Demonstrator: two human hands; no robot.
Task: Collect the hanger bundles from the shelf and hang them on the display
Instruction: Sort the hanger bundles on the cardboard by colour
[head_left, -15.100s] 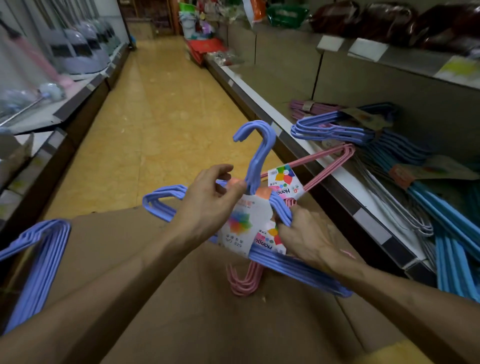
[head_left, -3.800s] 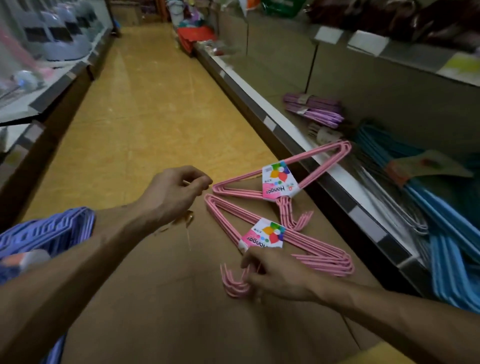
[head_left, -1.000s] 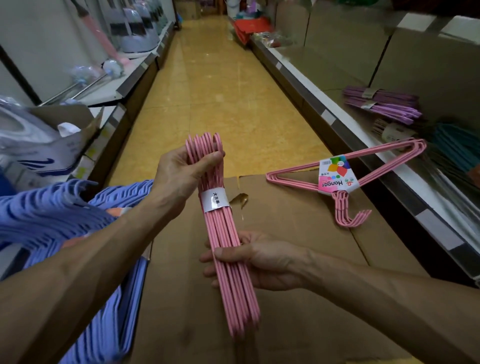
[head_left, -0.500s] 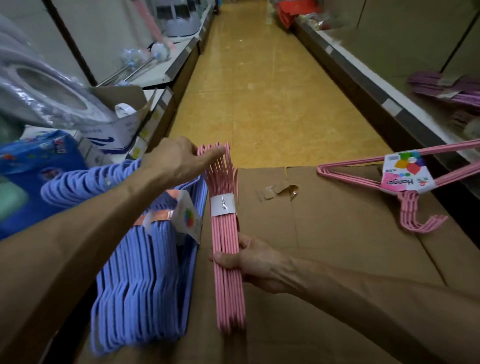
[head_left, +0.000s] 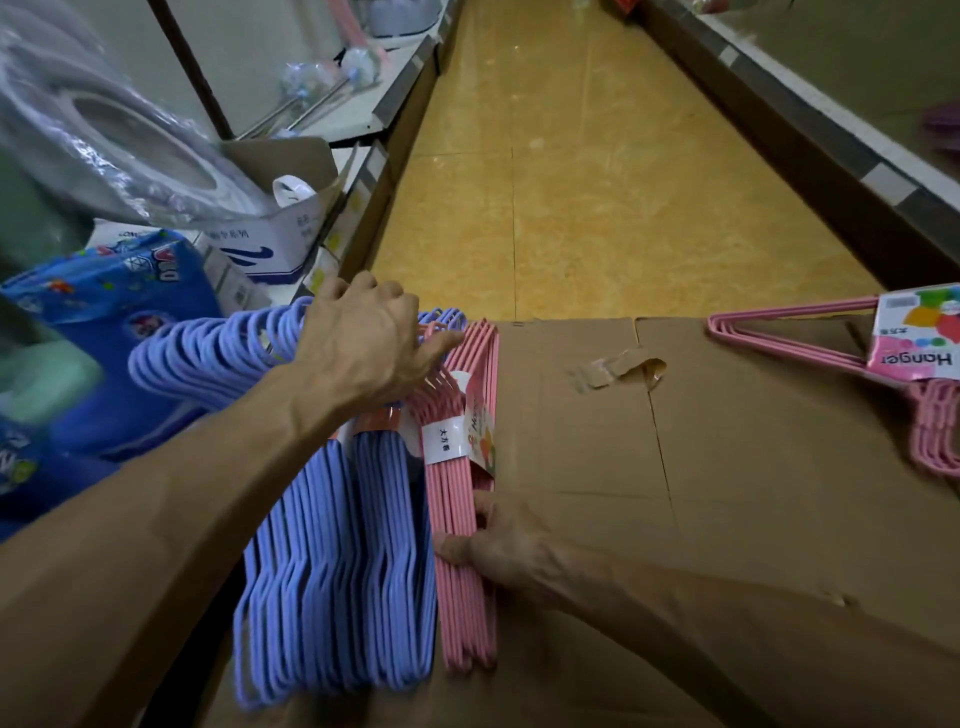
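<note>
The pink hanger bundle (head_left: 460, 525) is standing on edge along the left side of the cardboard box (head_left: 701, 493), its length running away from the viewer and its paper label (head_left: 440, 441) wrapping it near the far end. The right hand (head_left: 498, 545) is gripping the bundle at about mid-length, with the thumb lying across its near face and the fingers curling round the box side of it; the greater part of the bundle is extending beyond the grip in both directions. The left hand (head_left: 363, 343) is reaching over the far end, with its fingers spreading loosely and its fingertips touching the top of the pink wires there; whether it is also holding anything beneath the palm cannot be told. The purple hanger bundles (head_left: 332, 561) are lying just beside the pink one on its left, touching it, with their hooks (head_left: 208, 353) fanning out to the left under the left forearm. A second pink bundle (head_left: 857, 358) is lying flat on the box's far right corner, well apart from both hands, with its coloured label (head_left: 919, 332) facing upward. A strip of torn tape (head_left: 618, 366) is curling up from the box's centre seam. Blue packages (head_left: 104, 332) and a white carton (head_left: 265, 244) are sitting on the left shelf, and the yellow floor (head_left: 597, 182) is running between the shelves.
</note>
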